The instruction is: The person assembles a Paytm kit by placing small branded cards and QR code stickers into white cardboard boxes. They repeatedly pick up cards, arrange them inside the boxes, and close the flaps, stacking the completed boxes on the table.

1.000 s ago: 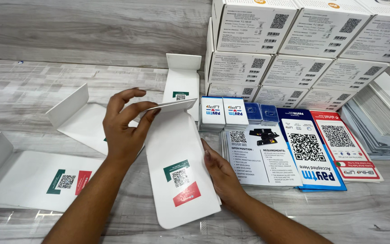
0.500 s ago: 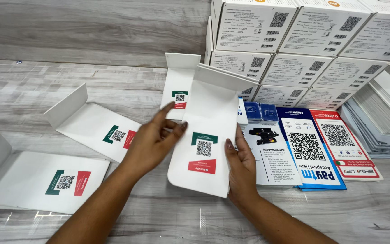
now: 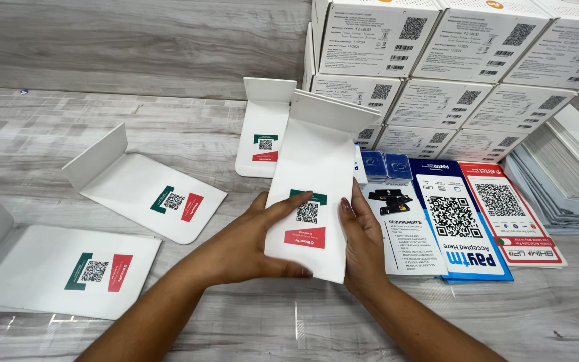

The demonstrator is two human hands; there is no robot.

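Note:
I hold a white plastic stand (image 3: 316,161) with a folded top flap and a green, white and red code sticker, lifted off the table and tilted toward me. My left hand (image 3: 252,245) grips its lower left edge, thumb across the sticker. Against the stand's right edge my right hand (image 3: 363,245) presses with its fingers upright. Three more white stands lie flat: one behind (image 3: 263,137), one at left centre (image 3: 145,191), one at near left (image 3: 55,265).
Printed leaflets and code sheets (image 3: 460,224) lie fanned to the right of my hands, with small blue packets (image 3: 384,164) behind them. Stacked white boxes (image 3: 450,67) fill the back right. A pile of grey-white sheets (image 3: 561,184) sits at far right. The table is grey wood grain (image 3: 102,80).
The stand lay flat a second ago with my left hand lifting its flap. Both hands have since raised it upright and drawn it slightly right, now gripping its lower edges.

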